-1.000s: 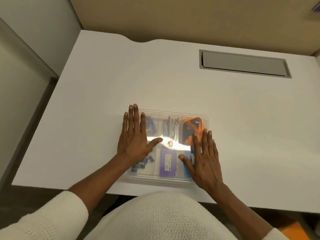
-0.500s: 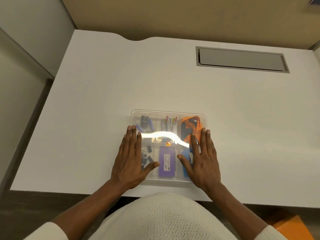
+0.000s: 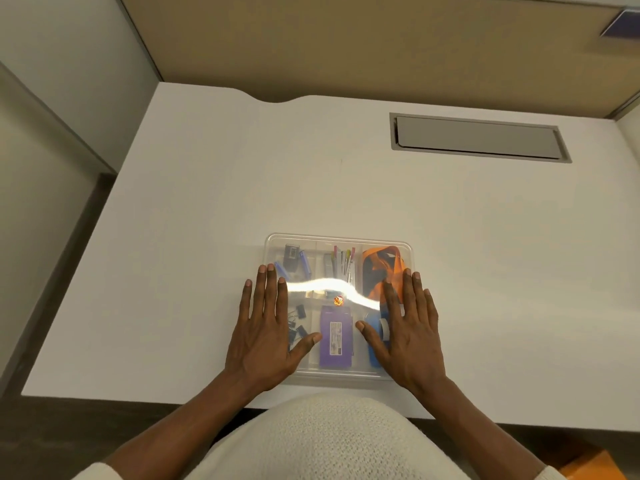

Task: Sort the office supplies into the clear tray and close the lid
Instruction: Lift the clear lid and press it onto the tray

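A clear tray with a see-through lid on top lies near the front edge of the white desk. Under the lid I see a purple box, an orange lanyard, coloured pens, black binder clips, a blue item and a small dark device. My left hand lies flat on the lid's left side, fingers spread. My right hand lies flat on the right side. Neither hand holds anything.
The white desk has a grey cable flap set in at the back right. A beige partition rises behind the desk, a wall stands to the left. An orange object shows at the bottom right below the desk edge.
My left hand slid back from the lid's far-left part toward me, and the right hand shifted slightly nearer too. Both stay flat on the lid.
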`<state>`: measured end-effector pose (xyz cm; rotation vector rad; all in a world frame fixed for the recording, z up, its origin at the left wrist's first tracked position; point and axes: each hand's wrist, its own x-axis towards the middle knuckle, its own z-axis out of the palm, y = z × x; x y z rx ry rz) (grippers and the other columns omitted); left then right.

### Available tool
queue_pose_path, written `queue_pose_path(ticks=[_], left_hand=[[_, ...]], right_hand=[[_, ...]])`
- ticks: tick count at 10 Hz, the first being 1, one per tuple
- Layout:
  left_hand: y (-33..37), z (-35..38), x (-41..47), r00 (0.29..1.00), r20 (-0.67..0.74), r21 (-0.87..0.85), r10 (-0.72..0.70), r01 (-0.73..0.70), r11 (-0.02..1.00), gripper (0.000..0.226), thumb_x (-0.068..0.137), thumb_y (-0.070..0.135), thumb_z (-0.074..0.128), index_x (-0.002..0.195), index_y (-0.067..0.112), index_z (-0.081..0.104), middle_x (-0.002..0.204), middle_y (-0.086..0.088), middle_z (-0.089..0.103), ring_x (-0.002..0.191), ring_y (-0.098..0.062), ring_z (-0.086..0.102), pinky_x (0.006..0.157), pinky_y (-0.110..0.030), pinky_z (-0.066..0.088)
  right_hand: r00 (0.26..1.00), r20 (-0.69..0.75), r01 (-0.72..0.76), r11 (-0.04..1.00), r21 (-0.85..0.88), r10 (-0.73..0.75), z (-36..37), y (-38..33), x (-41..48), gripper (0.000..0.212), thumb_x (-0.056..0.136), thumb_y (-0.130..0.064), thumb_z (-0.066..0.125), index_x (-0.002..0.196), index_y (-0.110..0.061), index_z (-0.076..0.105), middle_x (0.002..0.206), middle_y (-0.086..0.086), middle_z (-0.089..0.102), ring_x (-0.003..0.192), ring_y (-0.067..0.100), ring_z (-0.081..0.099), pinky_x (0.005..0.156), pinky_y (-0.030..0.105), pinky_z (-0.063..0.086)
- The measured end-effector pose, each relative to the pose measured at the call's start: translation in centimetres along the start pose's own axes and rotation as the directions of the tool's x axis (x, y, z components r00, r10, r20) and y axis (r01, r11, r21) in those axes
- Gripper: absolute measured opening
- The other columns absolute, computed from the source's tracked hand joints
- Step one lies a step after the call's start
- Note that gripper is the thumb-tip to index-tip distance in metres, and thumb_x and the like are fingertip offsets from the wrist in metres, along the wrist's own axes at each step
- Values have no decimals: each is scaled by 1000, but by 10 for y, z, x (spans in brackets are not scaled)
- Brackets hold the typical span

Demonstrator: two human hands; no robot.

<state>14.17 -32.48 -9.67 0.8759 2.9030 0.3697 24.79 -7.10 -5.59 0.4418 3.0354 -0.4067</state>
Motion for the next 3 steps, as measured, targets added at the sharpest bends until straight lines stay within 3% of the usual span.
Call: queue_pose_path(ticks=[1, 2, 3], left_hand=[[0, -8, 3, 1000, 15, 30, 16, -16, 999, 120, 86, 91, 37, 169, 11, 5, 178, -13, -3, 165, -32, -2, 132, -49, -3], [4, -21, 12, 1000, 27, 24, 15, -16, 1000, 125, 82, 97, 33, 169, 13, -2, 177, -12, -13, 165, -31, -9, 131, -51, 0], [8, -44, 32, 998, 0, -8, 61, -61, 998, 125, 82, 98, 30, 169, 12, -2, 176, -12, -17, 164, -30, -14, 133, -48, -3]], right_hand=[[999, -44, -13, 998, 58, 16, -8, 1, 7, 93, 91, -78, 41, 161, -17, 34, 172, 11, 22, 160, 32, 17, 126, 57, 23], [988, -151, 8, 983, 182, 20, -19, 0, 18, 90, 89, -73, 54, 158, -18, 38, 169, 7, 31, 159, 31, 24, 126, 56, 28], [985, -171, 23, 978, 206, 13, -34, 0, 33, 89, 88, -70, 60, 157, -16, 41, 170, 7, 29, 160, 27, 19, 127, 53, 26]])
